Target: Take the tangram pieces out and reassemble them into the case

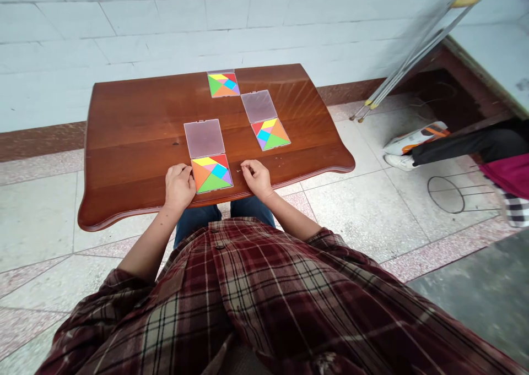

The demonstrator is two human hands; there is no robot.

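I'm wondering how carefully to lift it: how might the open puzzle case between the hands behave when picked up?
The puzzle case looks thin, so it is probably light. Its translucent lid, laid open and seemingly hinged, may swing if only the tray side is raised. The coloured pieces lie uncovered, so tilting might spill them.

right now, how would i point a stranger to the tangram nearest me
Find the brown wooden table in front of the pale wall. At its near edge are the left hand and right hand, and the near tangram lies between them. Only this one is flanked by hands: the middle tangram and far tangram lie nearer the wall.
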